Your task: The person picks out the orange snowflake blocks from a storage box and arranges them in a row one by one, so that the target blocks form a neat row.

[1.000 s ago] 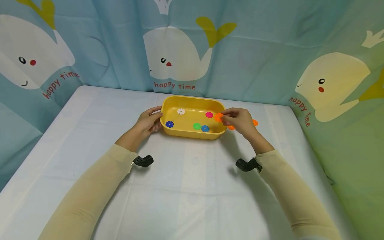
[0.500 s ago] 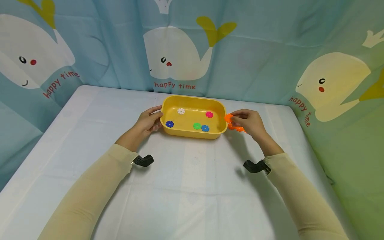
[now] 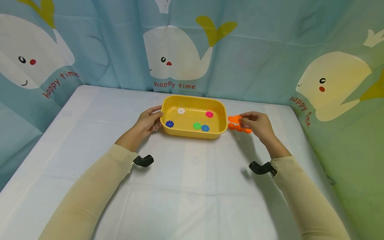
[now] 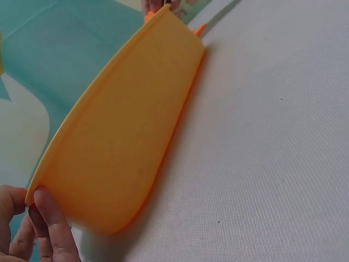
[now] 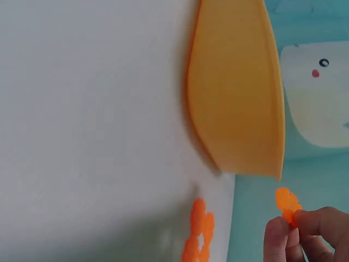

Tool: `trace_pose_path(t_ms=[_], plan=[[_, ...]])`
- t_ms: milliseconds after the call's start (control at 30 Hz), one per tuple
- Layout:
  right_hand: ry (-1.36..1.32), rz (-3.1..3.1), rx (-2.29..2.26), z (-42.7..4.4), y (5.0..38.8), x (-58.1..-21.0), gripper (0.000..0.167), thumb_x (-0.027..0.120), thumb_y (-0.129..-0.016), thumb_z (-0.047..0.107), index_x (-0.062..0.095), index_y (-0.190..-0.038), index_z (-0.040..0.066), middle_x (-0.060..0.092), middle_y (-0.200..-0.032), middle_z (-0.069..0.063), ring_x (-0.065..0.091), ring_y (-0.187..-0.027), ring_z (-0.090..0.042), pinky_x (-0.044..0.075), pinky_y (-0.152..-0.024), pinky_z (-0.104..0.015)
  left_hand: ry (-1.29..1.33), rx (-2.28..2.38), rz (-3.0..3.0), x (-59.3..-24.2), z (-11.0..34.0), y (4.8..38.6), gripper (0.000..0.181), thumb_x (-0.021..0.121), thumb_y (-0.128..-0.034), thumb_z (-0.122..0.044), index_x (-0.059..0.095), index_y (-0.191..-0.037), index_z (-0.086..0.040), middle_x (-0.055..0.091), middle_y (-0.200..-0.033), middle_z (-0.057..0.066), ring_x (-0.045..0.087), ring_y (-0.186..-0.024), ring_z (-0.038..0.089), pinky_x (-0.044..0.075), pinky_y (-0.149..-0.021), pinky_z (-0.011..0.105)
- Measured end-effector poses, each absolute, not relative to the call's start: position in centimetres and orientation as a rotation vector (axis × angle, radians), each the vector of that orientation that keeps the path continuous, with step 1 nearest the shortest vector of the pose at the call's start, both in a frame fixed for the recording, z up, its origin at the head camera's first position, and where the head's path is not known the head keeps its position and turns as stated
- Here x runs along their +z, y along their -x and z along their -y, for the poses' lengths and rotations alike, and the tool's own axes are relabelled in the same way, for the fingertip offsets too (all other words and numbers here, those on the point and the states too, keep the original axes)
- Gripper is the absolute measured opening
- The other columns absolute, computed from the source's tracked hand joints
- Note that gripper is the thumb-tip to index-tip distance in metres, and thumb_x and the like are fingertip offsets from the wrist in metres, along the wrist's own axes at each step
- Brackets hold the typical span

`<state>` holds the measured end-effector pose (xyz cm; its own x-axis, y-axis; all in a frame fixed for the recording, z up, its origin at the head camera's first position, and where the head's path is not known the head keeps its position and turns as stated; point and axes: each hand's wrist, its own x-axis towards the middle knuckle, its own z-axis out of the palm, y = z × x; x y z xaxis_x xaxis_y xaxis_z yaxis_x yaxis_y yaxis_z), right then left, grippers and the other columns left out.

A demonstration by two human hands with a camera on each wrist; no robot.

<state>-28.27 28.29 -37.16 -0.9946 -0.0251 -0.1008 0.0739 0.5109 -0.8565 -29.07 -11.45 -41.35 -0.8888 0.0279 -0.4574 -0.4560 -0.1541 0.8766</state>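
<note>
A yellow plastic basin (image 3: 192,135) stands on the table, with several notched flower-shaped discs lying inside: a white disc (image 3: 181,111), a pink disc (image 3: 209,114), a dark blue disc (image 3: 169,124), a green disc (image 3: 197,126) and a light blue disc (image 3: 205,128). My left hand (image 3: 148,120) grips the basin's left rim between thumb and fingers, as the left wrist view confirms. Right of the basin, my right hand (image 3: 256,124) pinches an orange flower disc (image 5: 285,201) above the table. Below it lie several orange discs (image 3: 239,128), close together beside the basin's right end.
A white cloth covers the table (image 3: 186,186). Behind it hangs a blue curtain (image 3: 258,66) with whale prints, close to the table's back edge. A greenish curtain (image 3: 360,160) borders the right side.
My right hand has moved right, from over the basin's right end to outside it, carrying the orange disc along. The left hand and the basin have stayed in place.
</note>
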Motion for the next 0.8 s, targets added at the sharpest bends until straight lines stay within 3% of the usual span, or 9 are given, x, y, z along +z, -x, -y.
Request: trace_pose_path(t_ms=[233,800], plan=[[-0.071,-2.656,-1.507,-30.0,28.1,-37.8,0.042,0.062,-0.097,0.019,0.057,-0.127,-0.011,0.064,-0.087,0.017,0.066,-0.078,0.004,0.056,-0.075,-0.016,0.492,2.114,-1.786,-41.4,11.5,29.1,0.045,0.058,-0.0993,-0.021,0.05,-0.143,-0.025,0.057,-0.111,0.008,0.048,-0.054,0.008,0.039,-0.045,0.013],[-0.195,-2.65,-1.553,-33.3,27.9,-39.1,0.044,0.062,-0.096,0.013,0.053,-0.128,-0.015,0.063,-0.078,0.022,0.067,-0.073,0.003,0.056,-0.073,-0.017,0.501,2.129,-1.778,-41.4,11.3,29.1,0.045,0.058,-0.0992,-0.02,0.05,-0.143,-0.024,0.057,-0.113,0.01,0.047,-0.053,0.008,0.039,-0.045,0.013]])
